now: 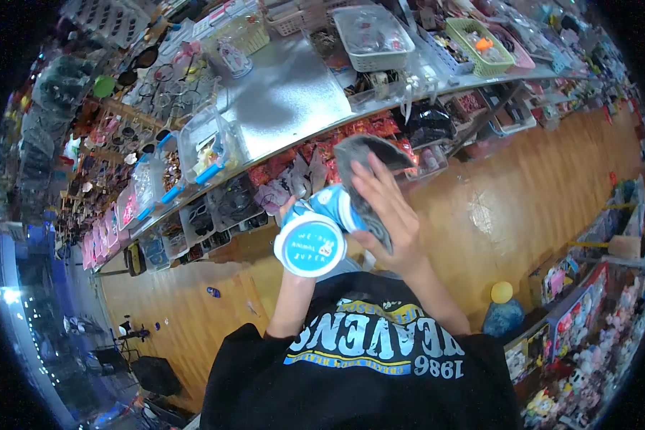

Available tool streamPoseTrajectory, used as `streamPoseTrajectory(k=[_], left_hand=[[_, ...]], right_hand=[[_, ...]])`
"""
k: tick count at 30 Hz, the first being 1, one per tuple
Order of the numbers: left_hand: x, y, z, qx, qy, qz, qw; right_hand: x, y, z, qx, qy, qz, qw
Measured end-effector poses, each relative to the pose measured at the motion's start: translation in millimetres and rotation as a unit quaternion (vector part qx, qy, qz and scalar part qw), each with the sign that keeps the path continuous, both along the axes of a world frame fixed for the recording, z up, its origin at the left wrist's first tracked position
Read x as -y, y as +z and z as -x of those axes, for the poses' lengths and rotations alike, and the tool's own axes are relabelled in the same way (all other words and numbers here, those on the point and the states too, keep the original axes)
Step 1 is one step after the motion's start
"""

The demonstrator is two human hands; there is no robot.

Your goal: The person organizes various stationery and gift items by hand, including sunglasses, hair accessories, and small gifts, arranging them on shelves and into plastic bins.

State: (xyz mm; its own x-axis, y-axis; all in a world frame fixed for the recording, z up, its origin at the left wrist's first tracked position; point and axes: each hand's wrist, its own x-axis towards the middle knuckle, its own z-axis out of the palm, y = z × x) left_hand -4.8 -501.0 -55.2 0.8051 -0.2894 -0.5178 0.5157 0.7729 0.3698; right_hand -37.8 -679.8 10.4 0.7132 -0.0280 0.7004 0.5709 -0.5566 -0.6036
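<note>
A blue and white container point(326, 208) with a round printed lid is tilted in front of the black shirt, its lid facing the camera. My left hand point(292, 247) is wrapped round it from behind, with most of its fingers hidden. My right hand point(393, 218) presses a grey cloth point(362, 172) against the container's side. The cloth is folded and stands up above the fingers.
A glass-topped counter point(287, 100) runs across the view, with a white basket point(374, 43), a green basket point(480, 46) and clear bins point(206, 147). Red packets point(369, 127) lie beneath it. Shelves of plush toys and a yellow ball point(502, 292) are at lower right.
</note>
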Motion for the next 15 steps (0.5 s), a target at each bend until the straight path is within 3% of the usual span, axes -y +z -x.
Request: streamPoseTrajectory(k=[2, 3, 4, 5, 7, 9, 11, 13, 14, 15], left_hand=[[-1, -1, -1, 0.095, 0.018, 0.006, 0.995], [1, 20, -5, 0.058, -0.018, 0.061, 0.996], [3, 42, -8, 0.017, -0.053, 0.112, 0.992], [13, 72, -11, 0.021, -0.016, -0.038, 0.999], [-1, 67, -35, 0.154, 0.047, -0.175, 0.971], [-6, 99, -46, 0.265, 0.035, -0.375, 0.888], [-6, 116, -68, 0.378, 0.008, -0.443, 0.813], [-10, 127, -99, 0.508, -0.014, -0.647, 0.568], [-8, 129, -117, 0.507, -0.008, -0.649, 0.567], [-6, 130, -136, 0.540, -0.012, -0.679, 0.498]], right_hand=[[-4, -10, 6, 0.047, -0.017, -0.063, 0.997], [-6, -11, 11, 0.053, -0.005, -0.062, 0.997], [-7, -13, 15, 0.029, -0.070, -0.072, 0.995], [-6, -12, 15, 0.004, -0.134, -0.081, 0.988], [1, -6, 4, -0.027, -0.152, -0.100, 0.983], [13, 0, -12, -0.120, -0.094, -0.121, 0.981], [18, -4, -29, -0.169, -0.082, -0.082, 0.979], [20, -13, -55, -0.173, -0.059, 0.002, 0.983], [21, -13, -67, -0.186, -0.047, 0.035, 0.981], [19, -16, -81, -0.181, -0.043, 0.037, 0.982]])
